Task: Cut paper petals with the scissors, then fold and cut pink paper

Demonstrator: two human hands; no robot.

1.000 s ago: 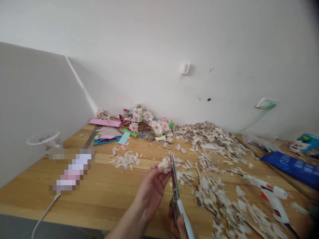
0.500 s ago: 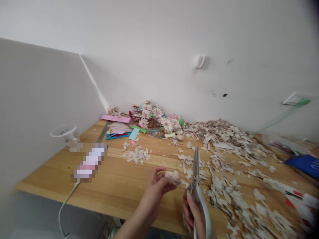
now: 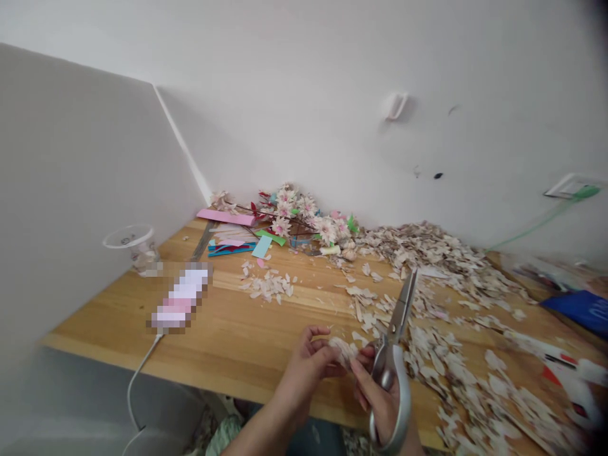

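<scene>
My left hand [image 3: 311,364] is closed in a pinch on a small whitish, petal-like bundle [image 3: 342,348] above the front of the table. Beside it, my right hand [image 3: 380,396] has a pair of scissors [image 3: 396,354] hooked in the palm, with blades pointing up and away and looking closed. The right thumb and fingertips meet the bundle's right side. Small pale petals [image 3: 272,286] lie in a loose patch beyond my left hand. To the right of the scissors spread many dried, whitish petal scraps [image 3: 446,373].
Paper-like flowers [image 3: 304,212] on stems lie by the wall, near coloured strips [image 3: 232,249]. A larger heap of scraps [image 3: 422,247] sits at the back. At left are a plastic cup [image 3: 140,250] and a blurred-out device [image 3: 183,297] with a cable. A white glue-gun-like tool [image 3: 570,380] lies right.
My right hand has come up to the bundle, and its fingers now touch it. The scissors have tilted to the right. The view has shifted slightly.
</scene>
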